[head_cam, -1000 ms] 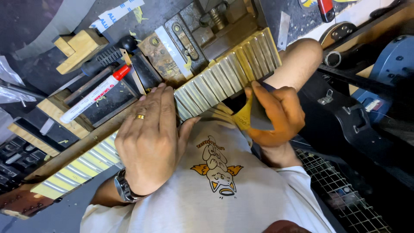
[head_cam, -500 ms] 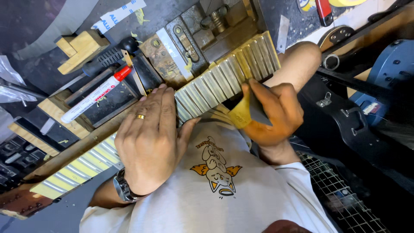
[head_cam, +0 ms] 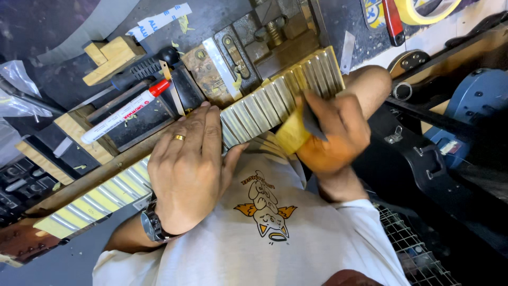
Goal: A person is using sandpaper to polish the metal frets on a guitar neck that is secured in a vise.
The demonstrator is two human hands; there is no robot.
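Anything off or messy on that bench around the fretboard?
Nothing damaged. Yellow scraps litter the dark bench near the white tape strip. The left hand presses flat on the taped guitar fretboard; the right hand holds a yellow pad against it.

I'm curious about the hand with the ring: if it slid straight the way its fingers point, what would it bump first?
The left hand points across the fretted guitar neck. Past it, the fingertips would probably first meet the thin blade beside the red-capped white marker, though depth is unclear.

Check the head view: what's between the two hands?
In the head view, a bare stretch of the taped guitar neck, its metal frets showing, lies between the left hand and the right hand, which holds a yellow pad.
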